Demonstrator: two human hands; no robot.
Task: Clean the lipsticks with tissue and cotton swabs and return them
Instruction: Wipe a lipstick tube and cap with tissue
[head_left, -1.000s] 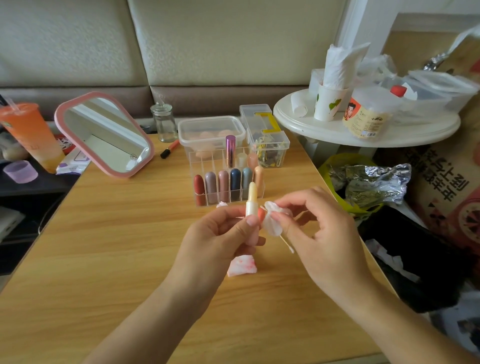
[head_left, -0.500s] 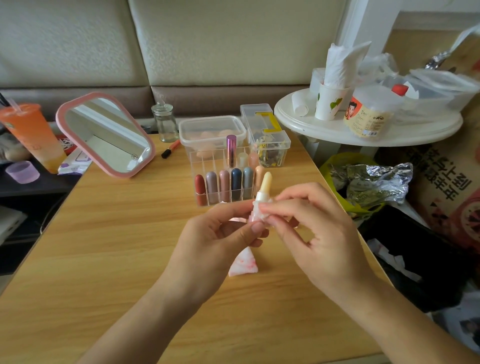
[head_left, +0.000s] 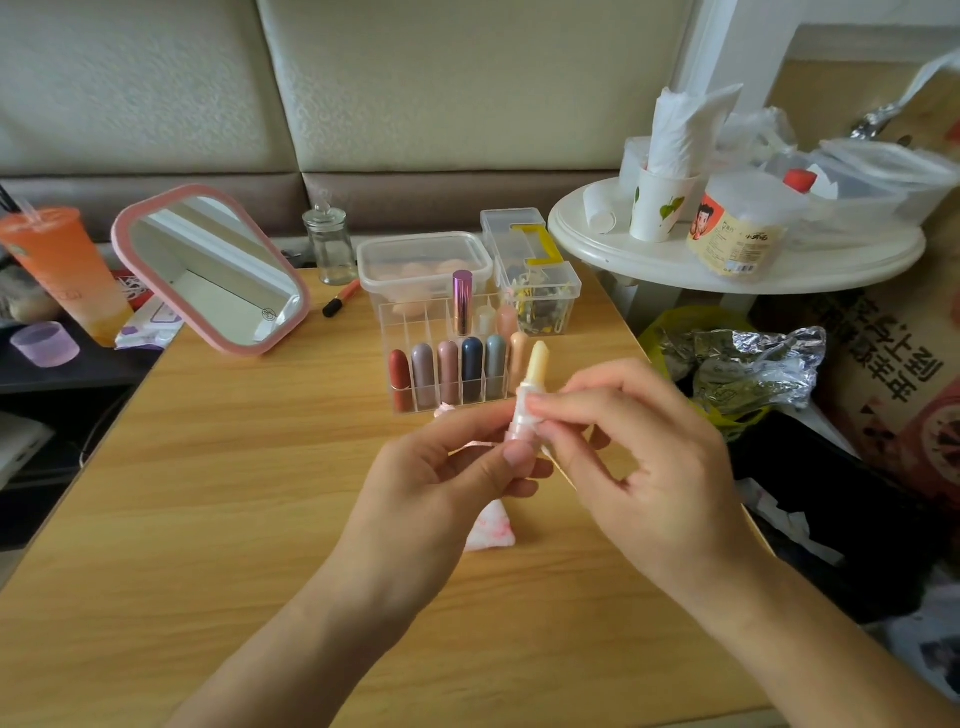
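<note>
Both my hands are busy in the middle of the frame. My left hand (head_left: 447, 483) pinches the bottom of the lipstick (head_left: 536, 364) between thumb and fingers and holds it upright, with the pale yellow stick twisted out at the top. My right hand (head_left: 639, 457) pinches a bit of white tissue (head_left: 521, 415) around the tube just under the stick, index finger and thumb closed on it. A thin white stick (head_left: 563, 470) pokes out below my right fingers. It might be a cotton swab, but I can't really tell.

A crumpled used tissue (head_left: 491, 530) with pink marks sits on the wooden table (head_left: 208, 467) right under my hands. Just above them in the frame is the clear organizer (head_left: 415, 327), with a row of capped lipsticks (head_left: 447, 374) standing along its front and a purple metallic one (head_left: 461, 301) behind them. The pink mirror (head_left: 208, 270) leans at centre left, and an orange drink (head_left: 62, 270) is at the far left edge.
</note>
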